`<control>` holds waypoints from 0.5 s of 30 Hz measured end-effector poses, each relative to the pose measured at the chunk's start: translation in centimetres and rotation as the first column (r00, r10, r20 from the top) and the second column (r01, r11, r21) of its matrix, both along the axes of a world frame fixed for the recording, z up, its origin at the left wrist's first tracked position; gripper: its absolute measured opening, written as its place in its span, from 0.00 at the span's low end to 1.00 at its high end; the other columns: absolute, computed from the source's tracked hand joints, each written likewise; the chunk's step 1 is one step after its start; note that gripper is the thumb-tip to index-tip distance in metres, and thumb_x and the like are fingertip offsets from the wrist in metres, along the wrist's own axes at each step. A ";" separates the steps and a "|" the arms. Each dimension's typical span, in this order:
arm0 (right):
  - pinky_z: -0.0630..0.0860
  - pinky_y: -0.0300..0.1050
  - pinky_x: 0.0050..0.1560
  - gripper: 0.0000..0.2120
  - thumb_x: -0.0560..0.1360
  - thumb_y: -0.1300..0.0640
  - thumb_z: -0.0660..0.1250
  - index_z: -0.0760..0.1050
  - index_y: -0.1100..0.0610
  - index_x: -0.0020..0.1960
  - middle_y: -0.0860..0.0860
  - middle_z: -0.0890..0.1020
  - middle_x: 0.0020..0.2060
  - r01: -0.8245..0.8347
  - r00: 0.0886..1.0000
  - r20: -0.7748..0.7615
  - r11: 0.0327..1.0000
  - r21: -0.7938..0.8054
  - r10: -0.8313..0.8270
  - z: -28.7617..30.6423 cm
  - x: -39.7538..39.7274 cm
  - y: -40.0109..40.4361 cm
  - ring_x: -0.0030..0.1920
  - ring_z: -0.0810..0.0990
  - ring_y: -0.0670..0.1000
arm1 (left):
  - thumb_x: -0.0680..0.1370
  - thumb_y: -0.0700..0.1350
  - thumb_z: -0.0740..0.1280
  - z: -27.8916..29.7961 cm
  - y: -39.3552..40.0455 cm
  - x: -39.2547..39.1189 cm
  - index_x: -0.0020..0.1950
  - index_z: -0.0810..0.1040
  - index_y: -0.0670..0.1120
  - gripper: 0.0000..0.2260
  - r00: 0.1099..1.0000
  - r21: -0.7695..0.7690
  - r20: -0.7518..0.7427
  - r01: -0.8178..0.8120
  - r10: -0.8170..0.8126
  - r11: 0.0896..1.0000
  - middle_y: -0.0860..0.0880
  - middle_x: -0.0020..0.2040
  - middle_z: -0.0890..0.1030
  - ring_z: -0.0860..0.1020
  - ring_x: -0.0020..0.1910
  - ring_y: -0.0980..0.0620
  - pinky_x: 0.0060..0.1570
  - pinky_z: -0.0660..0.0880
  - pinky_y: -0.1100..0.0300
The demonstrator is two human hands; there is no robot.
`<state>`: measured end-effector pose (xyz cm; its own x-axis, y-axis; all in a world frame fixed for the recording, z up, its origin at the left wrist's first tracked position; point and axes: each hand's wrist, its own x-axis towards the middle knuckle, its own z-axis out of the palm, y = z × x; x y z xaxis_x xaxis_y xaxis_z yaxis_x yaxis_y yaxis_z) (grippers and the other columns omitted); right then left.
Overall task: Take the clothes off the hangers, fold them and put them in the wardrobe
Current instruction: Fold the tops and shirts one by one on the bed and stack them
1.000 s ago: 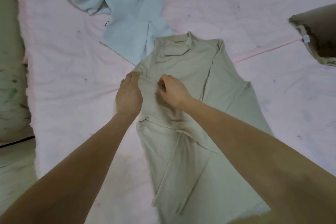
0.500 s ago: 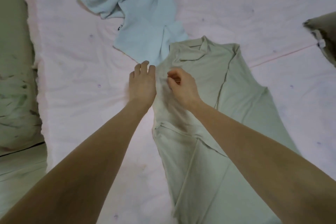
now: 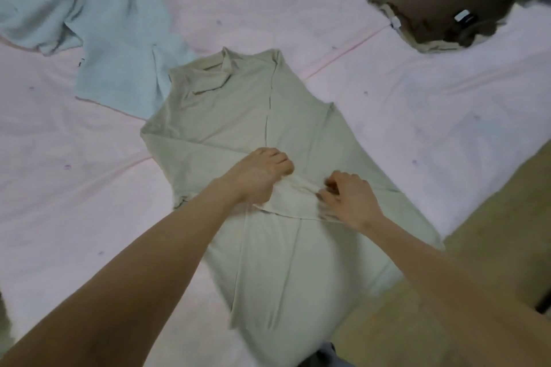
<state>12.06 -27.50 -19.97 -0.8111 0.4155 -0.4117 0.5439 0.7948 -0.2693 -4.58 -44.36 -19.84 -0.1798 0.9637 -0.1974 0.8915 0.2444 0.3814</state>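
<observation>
A pale sage-green shirt (image 3: 226, 116) lies flat on the pink bed sheet (image 3: 74, 188), collar pointing away from me, its sides folded in. A sleeve lies folded across its middle. My left hand (image 3: 258, 177) has its fingers curled on the left end of that sleeve. My right hand (image 3: 347, 198) pinches the sleeve's right end, the cuff bunched between its fingers. A light blue garment (image 3: 98, 39) lies crumpled at the upper left, its edge tucked under the green shirt's shoulder.
A brown pillow (image 3: 441, 6) with a small white tag sits at the upper right. The bed's right edge runs diagonally, with tan floor (image 3: 492, 232) beyond it. A pink seam crosses the sheet behind the shirt.
Both hands have moved from the shirt's left shoulder down to its middle and now hold the sleeve laid across it. The view has shifted right, showing the floor.
</observation>
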 end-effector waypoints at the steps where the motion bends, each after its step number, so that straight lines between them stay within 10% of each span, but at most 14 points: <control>1: 0.67 0.49 0.52 0.13 0.77 0.48 0.63 0.75 0.56 0.54 0.54 0.79 0.49 -0.042 0.999 -0.003 0.999 0.019 0.042 -0.2 0.2 0.2 0.52 0.74 0.57 | 0.69 0.37 0.64 0.1 0.5 -0.1 0.63 0.72 0.47 0.22 1.000 -0.070 -0.030 0.008 -0.010 0.998 0.49 0.58 0.74 0.71 0.59 0.48 0.59 0.60 0.60; 15: 0.65 0.49 0.40 0.08 0.82 0.55 0.54 0.69 0.58 0.52 0.54 0.78 0.36 -0.090 0.992 -0.096 0.995 -0.033 0.086 0.9 3.9 4.4 0.39 0.77 0.60 | 0.77 0.43 0.61 0.6 3.0 0.2 0.62 0.73 0.45 0.14 0.881 -0.414 -0.473 -0.225 0.003 0.882 0.46 0.59 0.74 0.71 0.60 0.46 0.59 0.64 0.51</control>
